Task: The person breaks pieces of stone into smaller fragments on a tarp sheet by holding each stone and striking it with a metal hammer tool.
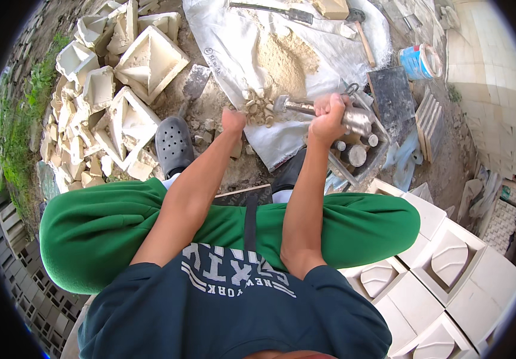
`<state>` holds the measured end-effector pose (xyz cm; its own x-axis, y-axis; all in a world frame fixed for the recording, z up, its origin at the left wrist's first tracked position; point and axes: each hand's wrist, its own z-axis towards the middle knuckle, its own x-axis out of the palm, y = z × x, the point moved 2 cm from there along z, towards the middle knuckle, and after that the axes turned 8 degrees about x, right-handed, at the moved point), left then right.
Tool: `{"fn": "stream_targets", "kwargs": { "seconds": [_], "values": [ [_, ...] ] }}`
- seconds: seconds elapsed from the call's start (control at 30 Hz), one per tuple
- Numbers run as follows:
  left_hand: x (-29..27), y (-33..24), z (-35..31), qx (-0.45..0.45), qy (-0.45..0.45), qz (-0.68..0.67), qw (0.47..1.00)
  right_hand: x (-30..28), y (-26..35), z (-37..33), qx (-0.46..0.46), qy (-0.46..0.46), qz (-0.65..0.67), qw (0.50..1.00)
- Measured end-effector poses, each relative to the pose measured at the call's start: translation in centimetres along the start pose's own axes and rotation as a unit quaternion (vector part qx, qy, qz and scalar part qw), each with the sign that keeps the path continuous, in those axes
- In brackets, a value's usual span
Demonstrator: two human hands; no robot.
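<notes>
My right hand (327, 118) is closed around the handle of a hammer-like tool (297, 107). Its blunt grey head points left, over the edge of the white sheet. Left of it, my left hand (234, 122) is a fist low over the ground; whatever it may hold is hidden. Small pale chunks (260, 110) lie between the tool's head and my left hand. Just beyond them, a heap of sandy powder (283, 63) rests on the white sheet (219, 27). Beside my right hand is a tray (349, 175) with several metal cylinders (356, 157) in it.
Broken cream-coloured mould pieces (151, 64) are piled at left, near a flat trowel-like blade (196, 82). At right stand a blue-and-white bucket (419, 62), a dark board (391, 99) and stacked slabs (430, 125). White moulds (452, 262) fill the lower right. A wooden-handled hammer (365, 43) lies farther back.
</notes>
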<state>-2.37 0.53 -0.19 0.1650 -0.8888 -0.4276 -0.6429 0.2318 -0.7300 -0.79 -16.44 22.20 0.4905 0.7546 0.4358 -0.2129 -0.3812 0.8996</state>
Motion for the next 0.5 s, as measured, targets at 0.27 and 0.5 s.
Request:
{"fn": "stream_targets", "kwargs": {
  "seconds": [0.27,0.5],
  "values": [
    [0.9,-0.3,-2.2,0.069,0.009,0.088,0.994,-0.5,-1.8,-1.7,0.008,-0.018,-0.036,0.999],
    [1.1,0.6,-3.6,0.043,0.068,0.184,0.980,0.7,0.7,-3.1,0.003,0.063,-0.035,0.997]
  ]
}}
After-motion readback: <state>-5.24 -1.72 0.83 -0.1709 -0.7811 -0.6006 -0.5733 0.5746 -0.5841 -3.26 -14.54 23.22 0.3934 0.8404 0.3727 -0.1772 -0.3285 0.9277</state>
